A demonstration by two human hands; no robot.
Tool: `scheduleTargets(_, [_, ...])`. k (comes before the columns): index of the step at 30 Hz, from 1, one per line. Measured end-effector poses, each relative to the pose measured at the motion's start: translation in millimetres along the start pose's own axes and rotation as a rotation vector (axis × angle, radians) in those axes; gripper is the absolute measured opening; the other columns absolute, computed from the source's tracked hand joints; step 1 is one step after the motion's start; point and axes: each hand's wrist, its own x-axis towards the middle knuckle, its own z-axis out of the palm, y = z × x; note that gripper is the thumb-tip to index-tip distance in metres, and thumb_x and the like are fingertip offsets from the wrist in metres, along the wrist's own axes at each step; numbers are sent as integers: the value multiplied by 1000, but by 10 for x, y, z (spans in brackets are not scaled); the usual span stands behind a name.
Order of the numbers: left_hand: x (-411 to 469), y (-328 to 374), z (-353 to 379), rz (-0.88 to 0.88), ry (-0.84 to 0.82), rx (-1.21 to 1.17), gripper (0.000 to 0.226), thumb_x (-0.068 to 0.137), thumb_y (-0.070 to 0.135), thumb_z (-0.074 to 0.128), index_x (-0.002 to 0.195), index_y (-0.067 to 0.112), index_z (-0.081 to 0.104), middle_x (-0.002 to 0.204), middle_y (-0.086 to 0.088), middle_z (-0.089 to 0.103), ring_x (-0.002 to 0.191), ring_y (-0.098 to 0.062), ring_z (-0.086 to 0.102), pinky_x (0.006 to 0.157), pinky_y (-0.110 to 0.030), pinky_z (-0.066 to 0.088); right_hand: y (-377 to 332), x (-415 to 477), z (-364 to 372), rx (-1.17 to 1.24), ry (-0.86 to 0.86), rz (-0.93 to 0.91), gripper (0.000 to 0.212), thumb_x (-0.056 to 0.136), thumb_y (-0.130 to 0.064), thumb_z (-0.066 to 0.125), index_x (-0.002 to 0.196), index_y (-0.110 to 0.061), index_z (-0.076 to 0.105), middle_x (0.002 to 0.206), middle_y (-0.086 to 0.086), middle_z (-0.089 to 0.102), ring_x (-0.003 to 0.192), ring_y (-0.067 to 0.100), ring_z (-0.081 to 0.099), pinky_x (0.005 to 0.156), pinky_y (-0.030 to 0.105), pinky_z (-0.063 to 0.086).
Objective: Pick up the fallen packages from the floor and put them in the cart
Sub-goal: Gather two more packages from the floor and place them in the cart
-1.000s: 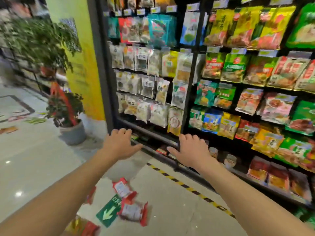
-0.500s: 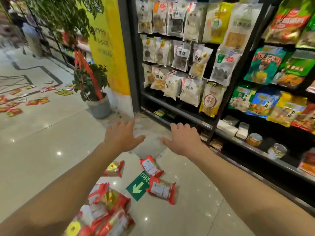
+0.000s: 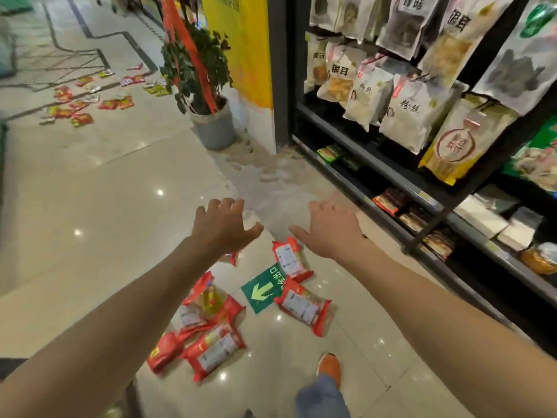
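– Red packages (image 3: 215,349), where do they lie?
– Scattered on the pale floor (image 3: 105,206), lower middle of the frame, around a green arrow sticker (image 3: 262,289): two at its right edge, several heaped to its left. Distant packages (image 3: 81,104) litter the upper left.
– And the hands?
– Left hand (image 3: 223,227) and right hand (image 3: 330,229) reach out side by side at the centre, palms down, fingers spread and relaxed, grasping nothing.
– What surrounds them?
– A potted plant (image 3: 214,128) at upper middle, a stocked shelf (image 3: 391,182) along the right, an orange shoe (image 3: 330,366) at the bottom.
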Motion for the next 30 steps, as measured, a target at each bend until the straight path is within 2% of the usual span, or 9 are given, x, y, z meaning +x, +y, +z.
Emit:
scheduleTargets(3, [340, 60, 205, -28, -46, 5, 88, 101, 77, 50, 166, 19, 43, 172, -9, 48, 156, -38, 43, 124, -55, 38, 129, 355, 235, -18, -46, -40, 80, 103, -73, 35, 153, -11, 43, 153, 20, 53, 140, 41, 49, 112, 53, 39])
scheduleTargets(7, [927, 133, 642, -33, -135, 3, 89, 101, 79, 47, 166, 18, 43, 172, -10, 47, 156, -39, 43, 123, -56, 40, 256, 918, 709, -20, -101, -49, 82, 103, -76, 33, 153, -12, 44, 150, 19, 56, 137, 40, 52, 107, 50, 41])
scheduleTargets(12, [1774, 221, 1568, 4, -197, 33, 88, 102, 77, 46, 166, 17, 42, 172, -11, 47, 157, -40, 44, 126, -60, 39, 347, 1655, 1680, -6, -166, -7, 85, 103, -78, 28, 156, -13, 40, 154, 18, 52, 138, 39, 50, 106, 52, 43])
scheduleTargets(17, [2598, 394, 2970, 56, -201, 85, 90, 102, 79, 46, 166, 15, 43, 170, -13, 49, 156, -40, 45, 125, -59, 38, 391, 2270, 3263, -3, -249, 11, 85, 103, -76, 33, 160, -12, 36, 156, 19, 49, 141, 40, 48, 108, 51, 41])
scheduleTargets(24, [3523, 592, 5426, 137, -184, 137, 88, 100, 79, 48, 162, 17, 46, 163, -14, 55, 151, -39, 49, 121, -58, 41, 479, 3006, 5784, 7, -324, 14, 89, 100, -80, 33, 159, -14, 37, 149, 17, 54, 136, 39, 51, 107, 51, 41])
scheduleTargets(30, [4043, 717, 6965, 137, -179, 149, 88, 98, 82, 47, 158, 18, 49, 156, -11, 61, 145, -37, 55, 117, -55, 45, 657, 3356, 7191, 39, -347, -30, 101, 92, -88, 37, 166, -21, 30, 156, 11, 51, 141, 34, 49, 111, 49, 41])
